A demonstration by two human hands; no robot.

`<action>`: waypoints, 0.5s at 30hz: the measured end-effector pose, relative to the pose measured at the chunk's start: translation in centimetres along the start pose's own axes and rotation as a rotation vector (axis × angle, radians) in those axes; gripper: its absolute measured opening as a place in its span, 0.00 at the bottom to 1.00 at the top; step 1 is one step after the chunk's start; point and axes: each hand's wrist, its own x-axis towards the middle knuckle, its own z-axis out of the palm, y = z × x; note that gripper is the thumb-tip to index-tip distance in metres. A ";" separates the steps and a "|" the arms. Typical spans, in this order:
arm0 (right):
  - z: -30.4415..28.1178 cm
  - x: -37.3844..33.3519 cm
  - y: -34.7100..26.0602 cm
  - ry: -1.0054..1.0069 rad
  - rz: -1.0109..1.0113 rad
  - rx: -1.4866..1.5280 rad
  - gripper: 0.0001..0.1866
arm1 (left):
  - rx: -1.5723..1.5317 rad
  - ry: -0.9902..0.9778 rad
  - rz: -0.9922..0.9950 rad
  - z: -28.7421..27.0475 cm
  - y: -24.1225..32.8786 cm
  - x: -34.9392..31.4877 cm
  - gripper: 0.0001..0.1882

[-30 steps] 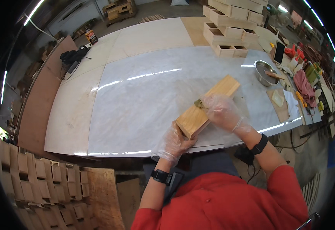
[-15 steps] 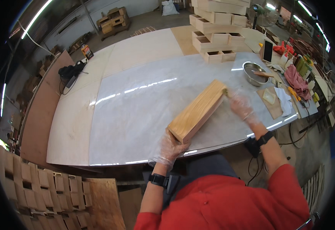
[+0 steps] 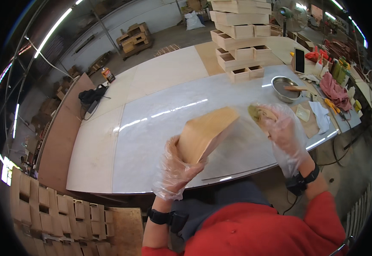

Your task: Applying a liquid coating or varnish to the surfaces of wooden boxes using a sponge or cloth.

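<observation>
The left forearm (image 3: pixel 155 234) rises from the near edge, angled slightly right, the left hand (image 3: pixel 175 168) lifted with its thumb on the near right side and its fingers curled on the left, closed in a firm hold. The right forearm (image 3: pixel 318 186) reaches far and left, elbow bent and out to the right. The right hand (image 3: pixel 283 131), somewhat blurred, is well apart from the left one, its fingers bent and pointing far left. Clear, wrinkled plastic gloves (image 3: pixel 164 186) cover both hands and wrists; dark straps circle both forearms just below the gloves.
</observation>
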 end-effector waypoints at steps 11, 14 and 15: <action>2.7 2.7 -2.8 0.015 -0.863 -0.614 0.14 | 0.039 0.002 0.222 3.7 0.9 2.7 0.41; 3.7 2.7 -2.6 0.000 -0.997 -0.700 0.09 | -0.034 -0.035 0.189 5.5 1.5 3.4 0.36; 4.1 2.3 -2.8 -0.058 -1.060 -0.726 0.06 | -0.092 -0.025 0.159 5.8 2.2 3.5 0.34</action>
